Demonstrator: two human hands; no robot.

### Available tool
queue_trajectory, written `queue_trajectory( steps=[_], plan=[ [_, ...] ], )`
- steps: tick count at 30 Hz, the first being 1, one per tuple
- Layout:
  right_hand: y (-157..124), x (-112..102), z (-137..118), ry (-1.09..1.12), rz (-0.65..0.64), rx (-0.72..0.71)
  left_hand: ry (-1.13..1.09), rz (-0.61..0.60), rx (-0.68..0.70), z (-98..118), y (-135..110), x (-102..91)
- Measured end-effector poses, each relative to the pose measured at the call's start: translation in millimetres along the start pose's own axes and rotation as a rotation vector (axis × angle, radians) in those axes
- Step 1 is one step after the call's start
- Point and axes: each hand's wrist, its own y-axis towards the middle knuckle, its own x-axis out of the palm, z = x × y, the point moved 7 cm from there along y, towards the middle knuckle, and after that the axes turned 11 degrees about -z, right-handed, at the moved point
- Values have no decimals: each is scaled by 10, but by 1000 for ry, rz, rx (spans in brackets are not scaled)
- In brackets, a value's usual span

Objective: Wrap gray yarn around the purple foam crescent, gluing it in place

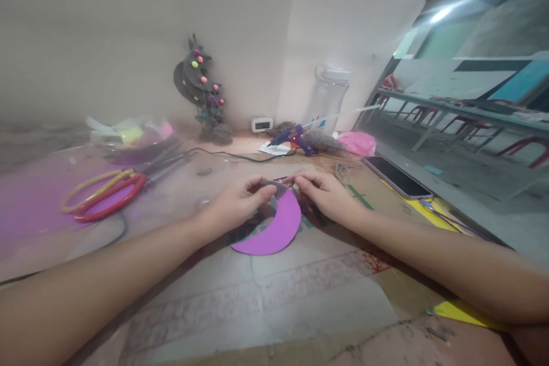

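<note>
A purple crescent cut-out, flat like foam or card, is held up over the middle of the table, its lower tip pointing left. Grey yarn covers its upper end. My left hand is closed, thumb and fingers pinching that grey-covered end. Close by on the right, my right hand is also closed, its thumb and forefinger pinched at the crescent's top, seemingly on the yarn; the fingertips are small and partly blurred.
Scissors with red and yellow handles lie left on purple sheet. Behind are a blue glue gun with black cord, grey yarn bundle, small clock, bottle and decorated grey crescent. A phone lies right.
</note>
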Motion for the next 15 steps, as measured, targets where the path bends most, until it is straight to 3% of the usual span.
queue_trajectory(
  steps=[2,4,10,12,15],
  plan=[
    [-28,-103,-45,-9,106,-68,60,95,17,59,-25,-61],
    [-58,-135,-84,-13,129,-111,142,186,31,103,-53,-124],
    [-69,144,-127,-135,-175,-78,339,315,176,226,-138,-202],
    [-80,168,-145,-156,-184,-105,358,339,201,234,-159,-211],
    [-120,77,-209,-259,-80,-205,308,394,213,205,-178,-255]
  ],
)
